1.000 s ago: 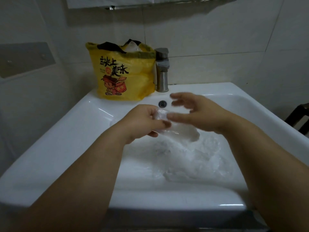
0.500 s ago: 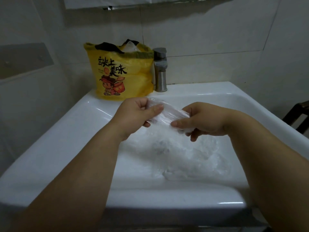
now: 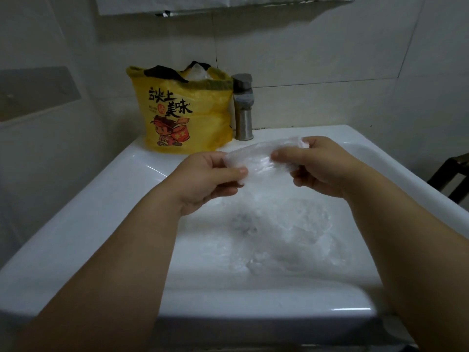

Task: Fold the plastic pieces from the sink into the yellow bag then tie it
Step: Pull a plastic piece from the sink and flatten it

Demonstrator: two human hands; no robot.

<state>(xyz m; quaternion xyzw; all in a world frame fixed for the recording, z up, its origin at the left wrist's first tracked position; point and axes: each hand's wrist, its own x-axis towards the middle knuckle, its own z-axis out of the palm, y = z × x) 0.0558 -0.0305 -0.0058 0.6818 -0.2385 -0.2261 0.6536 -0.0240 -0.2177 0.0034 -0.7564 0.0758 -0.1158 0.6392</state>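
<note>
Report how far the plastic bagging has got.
Done: some clear plastic already pokes out of the open yellow bag. In hand: the left hand and right hand pinch one plastic piece stretched between them above the sink. Left: a heap of plastic lies in the sink, and the bag is untied.

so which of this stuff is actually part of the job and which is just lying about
In the job: clear plastic piece, pinched between left hand and right hand; heap of plastic pieces in the sink; yellow bag, untied, on the sink's back ledge.
Just lying about: metal faucet; dark chair at the right edge; grey wall panel on the left.
</note>
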